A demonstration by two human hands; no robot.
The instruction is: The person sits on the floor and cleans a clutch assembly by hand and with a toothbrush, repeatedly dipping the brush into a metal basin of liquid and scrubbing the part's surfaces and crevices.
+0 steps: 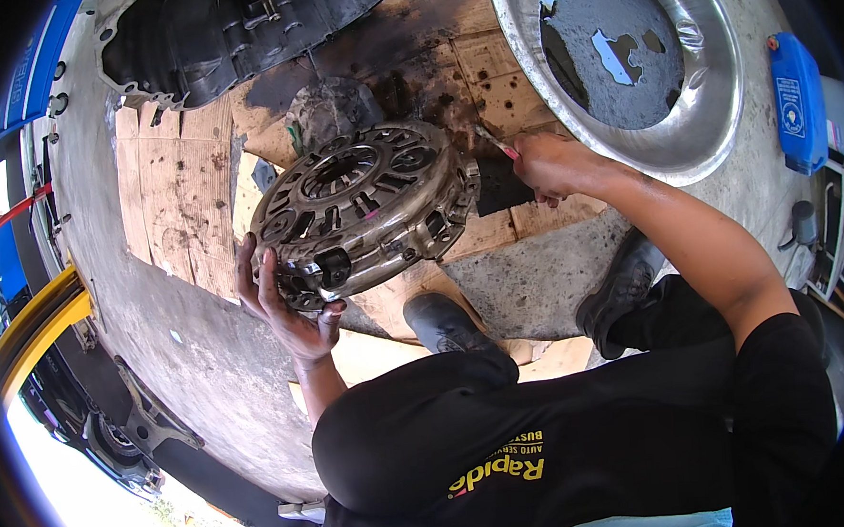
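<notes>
A round metal clutch pressure plate [366,204] is held tilted, its ring of slotted spring fingers facing up. My left hand [286,309] grips its near left rim, fingers at the outer edge and thumb underneath. Beyond its right edge, my right hand [555,168] is closed around a thin tool with a red handle [509,150]. The tool's pale tip resembles a brush and points toward the plate without clearly touching it. A grey, dirty rag-like bundle [333,111] lies just behind the plate.
Oil-stained cardboard [175,191] covers part of the concrete floor. A wide metal basin [719,105] with dark liquid stands at the far right, near a blue container [800,105]. A black gearbox housing [229,35] lies far left. A yellow lift part [44,331] stands left.
</notes>
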